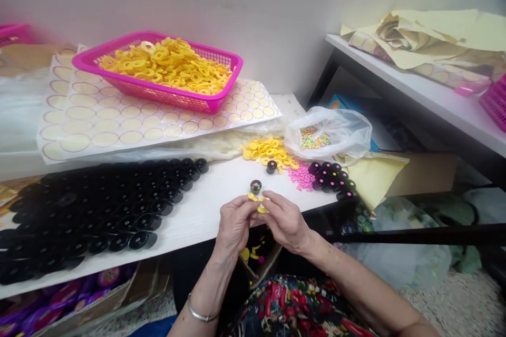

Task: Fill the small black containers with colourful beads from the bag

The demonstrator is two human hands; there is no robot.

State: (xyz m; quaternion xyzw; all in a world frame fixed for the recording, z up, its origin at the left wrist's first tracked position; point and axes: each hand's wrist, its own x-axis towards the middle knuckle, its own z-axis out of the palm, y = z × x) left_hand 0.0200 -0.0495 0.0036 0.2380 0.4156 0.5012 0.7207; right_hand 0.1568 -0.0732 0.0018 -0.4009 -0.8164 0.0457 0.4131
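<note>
Head view: left hand [234, 222] and right hand [288, 222], grip narrow, pinch yellow pieces [261, 209] near 1 black cup [252, 189] on the tabletop [193, 210]; labels [108, 277] on purple packages [81, 288] are too blurred to read.

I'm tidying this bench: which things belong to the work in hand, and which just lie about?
Likely in use:
held yellow pieces
yellow pile
black cups
pink pieces
bag of coloured beads

Probably just lying about:
crumpled paper
cardboard
</note>
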